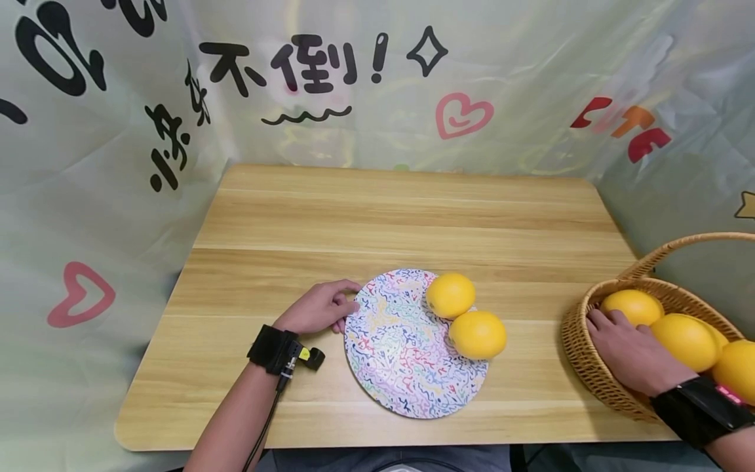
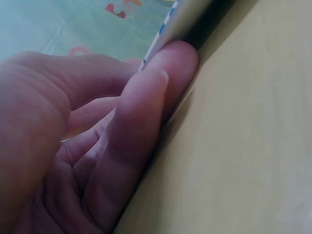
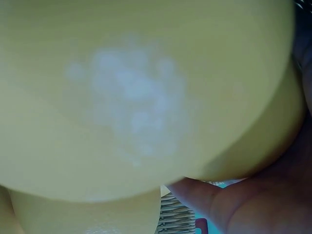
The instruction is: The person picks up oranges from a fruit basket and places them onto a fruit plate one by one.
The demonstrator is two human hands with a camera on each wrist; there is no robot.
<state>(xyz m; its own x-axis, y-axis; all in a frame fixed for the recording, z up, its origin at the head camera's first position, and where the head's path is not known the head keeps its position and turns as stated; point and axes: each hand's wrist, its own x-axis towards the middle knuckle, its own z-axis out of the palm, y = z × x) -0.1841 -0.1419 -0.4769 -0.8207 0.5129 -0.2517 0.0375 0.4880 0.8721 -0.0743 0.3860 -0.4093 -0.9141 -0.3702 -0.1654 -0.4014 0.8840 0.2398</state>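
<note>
A round plate (image 1: pixel 407 354) with a coloured squiggle pattern lies on the table. My left hand (image 1: pixel 315 308) is at its left rim; in the left wrist view, fingertips (image 2: pixel 178 61) reach under the plate's edge (image 2: pixel 163 34) and pinch it. Two lemons, one behind (image 1: pixel 451 295) and one in front (image 1: pixel 478 335), sit touching on the plate's right side. My right hand (image 1: pixel 634 351) is inside the wicker basket (image 1: pixel 580 347), its fingers around the rear lemon (image 1: pixel 632 306). In the right wrist view, a nearer lemon (image 3: pixel 97 122) hides much of this grip, but the thumb (image 3: pixel 195 195) shows.
More lemons, one (image 1: pixel 687 341) beside my right hand and one (image 1: pixel 737 370) farther right, fill the basket. Its arched handle (image 1: pixel 678 246) rises above them. The wooden table (image 1: pixel 383 223) extends behind the plate to a printed cloth backdrop (image 1: pixel 377 141).
</note>
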